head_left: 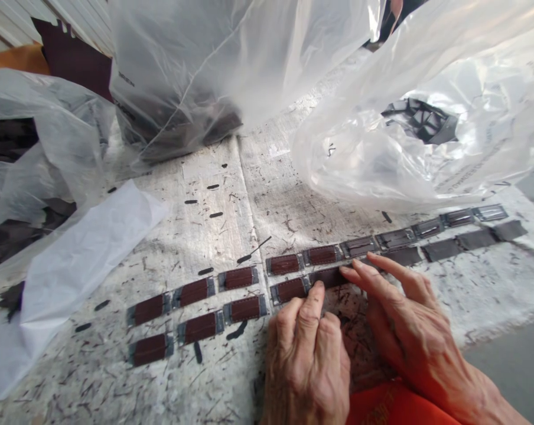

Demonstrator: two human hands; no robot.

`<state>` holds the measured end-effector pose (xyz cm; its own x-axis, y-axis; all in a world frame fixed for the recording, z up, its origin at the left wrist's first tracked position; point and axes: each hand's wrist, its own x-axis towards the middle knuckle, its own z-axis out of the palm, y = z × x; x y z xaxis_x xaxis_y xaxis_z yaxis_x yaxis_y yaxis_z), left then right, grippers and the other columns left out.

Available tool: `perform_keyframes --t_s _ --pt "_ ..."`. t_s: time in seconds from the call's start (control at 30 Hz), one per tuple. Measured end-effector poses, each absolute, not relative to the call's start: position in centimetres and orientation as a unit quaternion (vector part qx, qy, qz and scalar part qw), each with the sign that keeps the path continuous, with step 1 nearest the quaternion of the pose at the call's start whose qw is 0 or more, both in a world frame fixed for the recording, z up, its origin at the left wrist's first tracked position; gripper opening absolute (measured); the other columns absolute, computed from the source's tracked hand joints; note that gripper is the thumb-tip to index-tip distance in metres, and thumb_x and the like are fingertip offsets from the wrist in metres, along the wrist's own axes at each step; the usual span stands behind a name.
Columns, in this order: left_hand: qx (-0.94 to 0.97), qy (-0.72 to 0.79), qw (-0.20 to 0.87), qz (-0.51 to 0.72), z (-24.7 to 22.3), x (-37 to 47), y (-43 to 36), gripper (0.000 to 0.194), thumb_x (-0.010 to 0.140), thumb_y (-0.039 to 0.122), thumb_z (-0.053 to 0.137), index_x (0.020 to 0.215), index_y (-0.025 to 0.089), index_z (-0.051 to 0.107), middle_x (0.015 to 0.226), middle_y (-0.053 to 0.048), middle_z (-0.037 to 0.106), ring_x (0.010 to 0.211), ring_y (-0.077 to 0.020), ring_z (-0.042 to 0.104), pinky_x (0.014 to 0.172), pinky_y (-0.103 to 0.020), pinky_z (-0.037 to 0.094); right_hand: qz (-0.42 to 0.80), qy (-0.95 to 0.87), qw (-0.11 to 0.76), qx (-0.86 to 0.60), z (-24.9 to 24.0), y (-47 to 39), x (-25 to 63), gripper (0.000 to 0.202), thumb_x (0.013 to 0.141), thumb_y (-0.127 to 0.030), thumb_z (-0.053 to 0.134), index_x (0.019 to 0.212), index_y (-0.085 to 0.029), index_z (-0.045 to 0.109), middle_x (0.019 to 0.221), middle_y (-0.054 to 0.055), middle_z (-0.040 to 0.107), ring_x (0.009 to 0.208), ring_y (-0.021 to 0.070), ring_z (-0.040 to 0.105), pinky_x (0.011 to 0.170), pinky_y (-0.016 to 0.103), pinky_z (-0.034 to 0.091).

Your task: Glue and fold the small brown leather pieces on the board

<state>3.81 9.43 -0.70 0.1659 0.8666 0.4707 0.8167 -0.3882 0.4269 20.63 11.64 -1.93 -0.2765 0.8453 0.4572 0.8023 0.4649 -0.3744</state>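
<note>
Two slanting rows of small rectangular pieces lie on a white cloth. Those on the left, such as one dark brown piece (149,349), have dark brown centres and grey ends. In the lower row, both hands touch a plain brown piece (326,277). My left hand (308,354) presses its left end with an extended index finger, the other fingers curled. Fingertips of my right hand (404,313), spread apart, rest at the right end of that piece. Further right in the lower row are plain grey pieces (442,249); above them run grey-framed pieces (457,217).
A large clear plastic bag (196,65) stands at the back, another bag (360,153) with dark pieces lies at the right, and a third bag (72,124) at the left. White paper (85,265) lies at the left. Dark scraps and threads litter the cloth (205,236).
</note>
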Motion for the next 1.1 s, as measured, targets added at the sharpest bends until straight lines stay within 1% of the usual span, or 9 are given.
perform_keyframes --t_s 0.13,0.2,0.27,0.37,0.5,0.67,0.87,1.0,1.1 --pt "0.778 0.537 0.038 0.323 -0.5 3.7 9.6 0.019 0.083 0.001 0.053 0.092 0.012 0.065 0.124 -0.012 0.066 0.103 -0.0273 0.058 0.088 -0.042 0.052 0.044 -0.787 0.295 -0.541 -1.7 11.4 20.5 0.076 0.085 0.002 0.047 0.152 -0.029 0.026 0.117 0.007 0.072 0.126 0.0344 0.054 0.095 0.051 0.043" --pt "0.785 0.530 0.034 0.318 -0.2 3.5 9.8 0.019 0.083 0.001 0.053 0.091 0.012 0.065 0.124 -0.012 0.066 0.102 -0.0273 0.059 0.087 -0.041 0.053 0.065 -0.782 0.296 -0.545 -1.7 11.2 20.5 0.079 0.085 0.003 0.047 0.152 -0.032 0.025 0.119 0.007 0.072 0.129 0.0350 0.051 0.097 0.052 0.042" --pt "0.792 0.526 0.028 0.308 0.2 3.3 9.9 0.019 0.083 0.001 0.052 0.091 0.012 0.065 0.123 -0.012 0.067 0.100 -0.0264 0.059 0.086 -0.040 0.054 0.081 -0.790 0.292 -0.533 -1.7 11.2 20.6 0.078 0.085 0.002 0.046 0.152 -0.033 0.025 0.115 0.005 0.073 0.132 0.0342 0.047 0.100 0.052 0.042" --pt "0.799 0.522 0.021 0.299 0.5 3.2 10.1 0.018 0.084 0.003 0.052 0.090 0.012 0.066 0.120 -0.011 0.069 0.099 -0.0253 0.061 0.086 -0.039 0.055 0.065 -0.808 0.303 -0.502 -1.9 11.4 20.6 0.066 0.089 -0.002 0.043 0.149 -0.027 0.033 0.106 0.004 0.075 0.134 0.0317 0.046 0.098 0.050 0.041" --pt "0.800 0.524 0.019 0.291 0.7 3.3 10.1 0.018 0.084 0.003 0.052 0.091 0.013 0.066 0.121 -0.010 0.069 0.101 -0.0252 0.060 0.087 -0.039 0.056 0.049 -0.813 0.326 -0.479 -2.1 11.8 20.6 0.055 0.090 -0.003 0.043 0.143 -0.019 0.041 0.110 0.007 0.074 0.134 0.0269 0.044 0.098 0.045 0.039" --pt "0.792 0.530 0.013 0.302 0.8 3.5 10.1 0.020 0.083 0.001 0.050 0.090 0.013 0.065 0.118 -0.010 0.070 0.100 -0.0250 0.060 0.086 -0.039 0.057 0.050 -0.826 0.320 -0.462 -1.7 12.1 20.4 0.053 0.090 -0.001 0.041 0.141 -0.017 0.042 0.110 0.006 0.074 0.137 0.0253 0.038 0.102 0.044 0.034" --pt "0.792 0.529 0.025 0.304 1.0 3.5 10.0 0.020 0.085 0.002 0.049 0.089 0.014 0.065 0.120 -0.009 0.069 0.099 -0.0245 0.061 0.085 -0.038 0.057 0.074 -0.842 0.300 -0.442 -1.1 12.6 19.8 0.046 0.094 -0.007 0.040 0.140 -0.016 0.042 0.101 0.003 0.074 0.138 0.0258 0.034 0.104 0.044 0.031" --pt "0.791 0.507 0.056 0.337 1.2 3.2 10.0 0.019 0.085 0.003 0.052 0.095 0.012 0.065 0.118 -0.011 0.069 0.103 -0.0229 0.059 0.091 -0.036 0.054 0.072 -0.843 0.303 -0.439 -1.3 12.8 19.7 0.044 0.096 -0.012 0.040 0.140 -0.016 0.041 0.091 0.003 0.073 0.137 0.0251 0.035 0.104 0.044 0.031" --pt "0.772 0.504 0.088 0.376 1.3 2.8 9.6 0.017 0.086 0.004 0.053 0.095 0.013 0.064 0.113 -0.011 0.068 0.106 -0.0217 0.058 0.094 -0.035 0.051 0.070 -0.838 0.308 -0.444 -1.6 12.8 19.7 0.045 0.095 -0.010 0.039 0.139 -0.018 0.042 0.086 0.002 0.073 0.134 0.0256 0.038 0.102 0.045 0.032"
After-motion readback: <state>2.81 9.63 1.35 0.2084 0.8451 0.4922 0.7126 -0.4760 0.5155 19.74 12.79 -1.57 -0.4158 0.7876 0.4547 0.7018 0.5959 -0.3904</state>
